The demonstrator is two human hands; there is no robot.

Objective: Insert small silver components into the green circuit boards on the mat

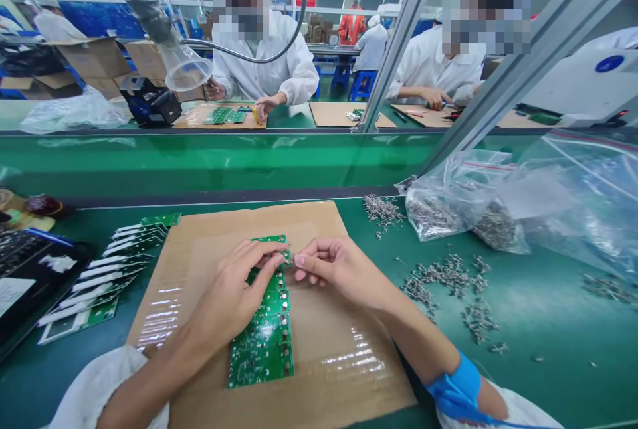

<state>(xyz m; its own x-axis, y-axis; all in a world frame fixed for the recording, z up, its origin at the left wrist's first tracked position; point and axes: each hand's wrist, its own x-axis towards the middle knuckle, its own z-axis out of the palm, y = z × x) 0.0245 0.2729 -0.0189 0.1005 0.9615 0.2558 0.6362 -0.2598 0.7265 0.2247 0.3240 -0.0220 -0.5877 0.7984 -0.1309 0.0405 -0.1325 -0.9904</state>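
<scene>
A long green circuit board point(266, 343) lies lengthwise on a cardboard sheet point(343, 362), with a row of small silvery parts along its right edge. My left hand point(244, 276) rests over the board's upper part, thumb and forefinger closed on it near the right edge and covering some of it. Just to the right, my right hand point(331, 263) is pinched at the board's edge. Whatever lies between its fingertips is too small to make out. Loose small metal parts point(443, 276) lie in piles on the green table right of the cardboard.
At left, several circuit boards point(109, 263) lean in a row beside a black tray point(34, 283). Clear bags of metal parts point(438, 210) lie at back right. A slanted metal post point(508, 64) rises behind them. Across the green divider point(239, 160), people in white work.
</scene>
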